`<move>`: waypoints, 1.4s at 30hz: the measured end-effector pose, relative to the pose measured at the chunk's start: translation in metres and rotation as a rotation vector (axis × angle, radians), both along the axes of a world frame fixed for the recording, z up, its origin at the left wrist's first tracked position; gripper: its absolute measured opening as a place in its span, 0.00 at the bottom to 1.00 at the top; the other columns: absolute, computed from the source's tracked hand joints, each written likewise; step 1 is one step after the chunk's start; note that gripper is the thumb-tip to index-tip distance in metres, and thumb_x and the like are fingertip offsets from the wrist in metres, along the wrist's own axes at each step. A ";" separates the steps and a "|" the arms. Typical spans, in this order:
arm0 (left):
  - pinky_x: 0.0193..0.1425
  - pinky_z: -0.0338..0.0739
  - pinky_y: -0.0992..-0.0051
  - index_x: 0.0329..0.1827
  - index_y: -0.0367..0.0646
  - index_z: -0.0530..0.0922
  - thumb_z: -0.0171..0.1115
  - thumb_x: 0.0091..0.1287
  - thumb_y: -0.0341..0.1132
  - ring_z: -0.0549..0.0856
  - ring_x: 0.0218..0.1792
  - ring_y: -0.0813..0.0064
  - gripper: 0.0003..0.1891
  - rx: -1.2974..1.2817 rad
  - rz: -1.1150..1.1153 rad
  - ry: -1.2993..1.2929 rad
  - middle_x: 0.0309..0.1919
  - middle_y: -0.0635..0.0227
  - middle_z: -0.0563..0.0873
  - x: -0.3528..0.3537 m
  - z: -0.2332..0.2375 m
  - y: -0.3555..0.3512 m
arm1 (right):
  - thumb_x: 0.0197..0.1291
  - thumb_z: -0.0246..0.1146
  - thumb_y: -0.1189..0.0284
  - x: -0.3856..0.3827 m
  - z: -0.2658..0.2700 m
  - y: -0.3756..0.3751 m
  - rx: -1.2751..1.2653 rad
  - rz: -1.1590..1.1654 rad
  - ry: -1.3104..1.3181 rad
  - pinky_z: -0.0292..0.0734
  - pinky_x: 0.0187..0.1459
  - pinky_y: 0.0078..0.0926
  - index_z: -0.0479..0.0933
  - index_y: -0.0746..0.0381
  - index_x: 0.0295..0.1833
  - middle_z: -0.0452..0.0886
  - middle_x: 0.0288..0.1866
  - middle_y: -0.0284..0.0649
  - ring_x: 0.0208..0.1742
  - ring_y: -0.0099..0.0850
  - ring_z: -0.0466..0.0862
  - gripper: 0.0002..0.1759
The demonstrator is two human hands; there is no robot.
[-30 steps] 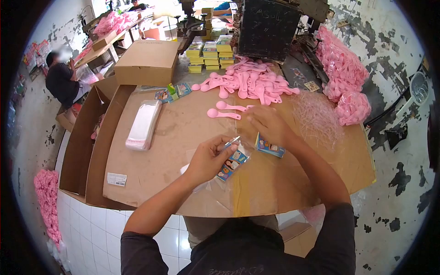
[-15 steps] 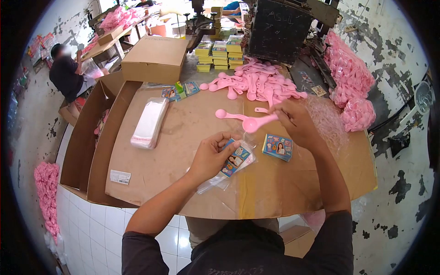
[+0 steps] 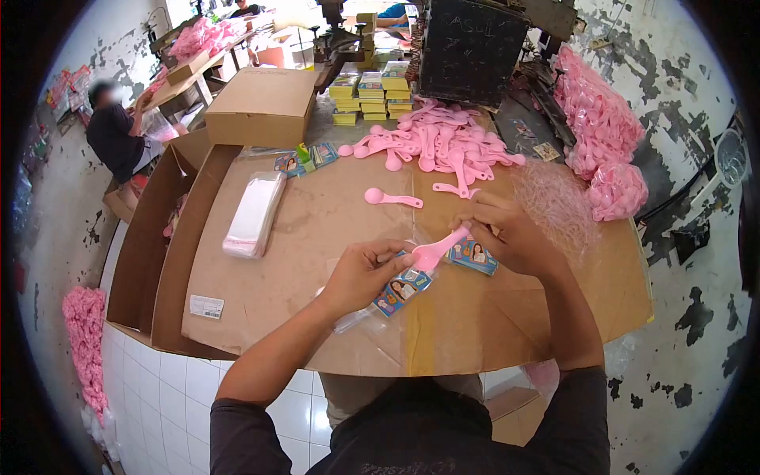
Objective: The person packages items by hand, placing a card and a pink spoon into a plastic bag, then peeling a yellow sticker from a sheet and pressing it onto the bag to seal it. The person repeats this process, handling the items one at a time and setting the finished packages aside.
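Note:
My left hand (image 3: 366, 273) pinches a clear plastic bag (image 3: 358, 318) with a blue picture card (image 3: 400, 293) in or against it. My right hand (image 3: 500, 232) grips the handle of a pink spoon (image 3: 431, 255), whose bowl lies at the bag's upper end, by my left fingertips. Partly behind my right hand is a stack of blue cards (image 3: 477, 256). One loose pink spoon (image 3: 393, 198) lies farther back on the cardboard.
Cardboard (image 3: 301, 317) covers the table. Clear bags (image 3: 255, 215) are stacked at left, beside open boxes (image 3: 154, 253). Pink spoons (image 3: 443, 138) are heaped behind, near yellow-edged card stacks (image 3: 370, 95). A person (image 3: 119, 134) sits at far left.
My right hand has moved down and left with the spoon, bringing its bowl onto the bag's upper end. The camera view has shifted slightly.

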State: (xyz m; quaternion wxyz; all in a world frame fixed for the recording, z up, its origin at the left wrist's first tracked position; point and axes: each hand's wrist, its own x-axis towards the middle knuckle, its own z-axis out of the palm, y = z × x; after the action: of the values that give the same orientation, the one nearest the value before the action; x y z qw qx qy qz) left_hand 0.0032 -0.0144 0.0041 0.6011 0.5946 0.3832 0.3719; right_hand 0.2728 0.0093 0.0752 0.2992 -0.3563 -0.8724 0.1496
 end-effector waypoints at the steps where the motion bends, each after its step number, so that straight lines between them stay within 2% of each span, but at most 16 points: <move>1: 0.40 0.81 0.81 0.58 0.35 0.85 0.65 0.78 0.35 0.86 0.37 0.88 0.14 0.003 -0.003 0.002 0.39 0.70 0.92 0.001 0.000 -0.001 | 0.69 0.63 0.79 -0.002 0.000 -0.002 -0.059 -0.061 0.067 0.76 0.40 0.31 0.83 0.66 0.47 0.81 0.37 0.40 0.38 0.31 0.82 0.06; 3: 0.39 0.80 0.82 0.58 0.35 0.86 0.64 0.79 0.36 0.85 0.36 0.88 0.14 0.007 -0.008 0.004 0.38 0.71 0.92 0.002 -0.001 -0.002 | 0.71 0.65 0.74 -0.013 -0.001 -0.009 -0.178 -0.184 0.200 0.79 0.40 0.29 0.82 0.66 0.51 0.83 0.38 0.39 0.38 0.27 0.84 0.07; 6: 0.40 0.80 0.82 0.59 0.35 0.85 0.64 0.79 0.37 0.85 0.37 0.88 0.15 -0.002 -0.043 0.011 0.40 0.70 0.92 0.002 -0.012 0.001 | 0.74 0.65 0.70 -0.032 -0.027 -0.011 -0.328 -0.107 0.632 0.79 0.41 0.23 0.81 0.66 0.57 0.86 0.39 0.34 0.40 0.22 0.84 0.12; 9: 0.42 0.80 0.81 0.61 0.35 0.84 0.63 0.80 0.37 0.86 0.39 0.88 0.16 -0.043 -0.098 -0.134 0.41 0.70 0.92 0.001 -0.010 0.000 | 0.76 0.62 0.71 -0.032 -0.043 -0.013 -0.344 -0.013 0.386 0.80 0.49 0.25 0.77 0.67 0.62 0.87 0.48 0.37 0.48 0.24 0.85 0.15; 12: 0.44 0.80 0.81 0.62 0.36 0.83 0.62 0.80 0.37 0.86 0.40 0.87 0.15 -0.062 -0.115 -0.113 0.41 0.71 0.91 -0.002 0.006 -0.003 | 0.76 0.60 0.74 -0.040 -0.028 -0.024 -0.444 0.147 0.516 0.79 0.57 0.30 0.80 0.67 0.59 0.85 0.58 0.40 0.54 0.26 0.83 0.12; 14: 0.42 0.78 0.83 0.62 0.37 0.83 0.63 0.80 0.40 0.85 0.38 0.89 0.17 -0.069 -0.122 -0.179 0.41 0.73 0.91 -0.001 0.005 -0.004 | 0.74 0.61 0.76 -0.042 -0.017 -0.022 -0.508 0.142 0.607 0.76 0.61 0.34 0.83 0.64 0.55 0.83 0.62 0.41 0.59 0.29 0.82 0.09; 16: 0.44 0.79 0.82 0.62 0.38 0.83 0.63 0.80 0.39 0.85 0.40 0.87 0.16 -0.077 -0.187 -0.215 0.43 0.72 0.91 -0.002 0.000 -0.002 | 0.71 0.62 0.77 -0.041 -0.006 -0.017 -0.365 0.208 0.488 0.75 0.63 0.36 0.85 0.62 0.51 0.83 0.63 0.41 0.62 0.32 0.81 0.08; 18: 0.50 0.80 0.79 0.63 0.38 0.81 0.62 0.80 0.36 0.87 0.45 0.84 0.15 -0.089 -0.308 -0.217 0.48 0.69 0.91 -0.007 -0.009 0.004 | 0.68 0.65 0.77 -0.039 0.003 -0.014 -0.018 0.336 0.158 0.75 0.63 0.36 0.87 0.59 0.48 0.83 0.62 0.41 0.63 0.35 0.81 0.07; 21: 0.59 0.79 0.74 0.66 0.38 0.79 0.61 0.79 0.35 0.85 0.53 0.80 0.17 -0.017 -0.211 -0.340 0.55 0.66 0.88 -0.001 -0.004 -0.004 | 0.64 0.68 0.77 -0.040 0.024 -0.020 -0.152 0.346 0.243 0.75 0.62 0.40 0.86 0.58 0.47 0.84 0.59 0.41 0.62 0.39 0.81 0.07; 24: 0.68 0.76 0.70 0.69 0.38 0.77 0.61 0.78 0.33 0.83 0.60 0.76 0.19 0.120 -0.046 -0.411 0.60 0.64 0.85 0.004 0.007 -0.007 | 0.62 0.70 0.77 -0.044 0.047 -0.028 0.269 0.183 -0.071 0.77 0.55 0.39 0.86 0.60 0.45 0.86 0.49 0.41 0.54 0.39 0.84 0.07; 27: 0.72 0.74 0.67 0.69 0.38 0.76 0.62 0.77 0.32 0.82 0.65 0.73 0.20 0.198 -0.180 -0.342 0.64 0.61 0.84 -0.011 0.007 -0.007 | 0.61 0.71 0.77 -0.042 0.050 -0.033 0.090 0.078 0.032 0.78 0.45 0.37 0.85 0.62 0.45 0.84 0.39 0.42 0.43 0.39 0.84 0.07; 30: 0.70 0.76 0.69 0.71 0.37 0.75 0.63 0.76 0.31 0.82 0.66 0.71 0.22 0.512 -0.162 -0.096 0.65 0.60 0.84 -0.007 0.017 -0.015 | 0.59 0.72 0.79 -0.046 0.050 -0.036 0.100 -0.018 0.062 0.78 0.37 0.28 0.88 0.63 0.45 0.88 0.35 0.39 0.33 0.32 0.85 0.08; 33: 0.70 0.77 0.68 0.71 0.36 0.75 0.63 0.75 0.28 0.85 0.63 0.70 0.22 0.415 -0.115 -0.123 0.63 0.60 0.85 0.003 0.024 -0.019 | 0.62 0.70 0.77 -0.046 0.046 -0.037 0.084 -0.041 0.043 0.76 0.36 0.33 0.84 0.65 0.46 0.83 0.34 0.42 0.32 0.38 0.83 0.07; 36: 0.65 0.81 0.72 0.68 0.36 0.78 0.63 0.76 0.28 0.88 0.57 0.74 0.18 0.418 -0.074 -0.038 0.57 0.62 0.90 0.003 0.021 -0.016 | 0.62 0.70 0.77 -0.048 0.043 -0.039 0.028 0.008 0.092 0.76 0.38 0.34 0.84 0.65 0.46 0.82 0.33 0.42 0.32 0.38 0.83 0.07; 39: 0.56 0.84 0.75 0.65 0.35 0.80 0.64 0.76 0.28 0.90 0.51 0.79 0.17 0.278 0.009 -0.061 0.50 0.64 0.92 0.007 0.018 -0.015 | 0.62 0.70 0.77 -0.050 0.037 -0.039 0.067 -0.098 0.113 0.77 0.41 0.35 0.84 0.62 0.46 0.83 0.37 0.42 0.37 0.38 0.83 0.07; 42: 0.32 0.75 0.83 0.63 0.35 0.82 0.66 0.75 0.30 0.83 0.30 0.90 0.16 0.313 0.075 -0.081 0.42 0.67 0.94 0.007 0.017 -0.015 | 0.60 0.71 0.76 -0.057 0.025 -0.032 0.445 -0.069 0.174 0.77 0.48 0.36 0.84 0.60 0.45 0.83 0.45 0.40 0.47 0.38 0.83 0.08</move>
State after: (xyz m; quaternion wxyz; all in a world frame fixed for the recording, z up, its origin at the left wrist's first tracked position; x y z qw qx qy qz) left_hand 0.0106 -0.0297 0.0208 0.5018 0.6509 0.3179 0.4728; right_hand 0.2156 -0.0231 0.1001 0.4492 -0.2968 -0.8423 -0.0267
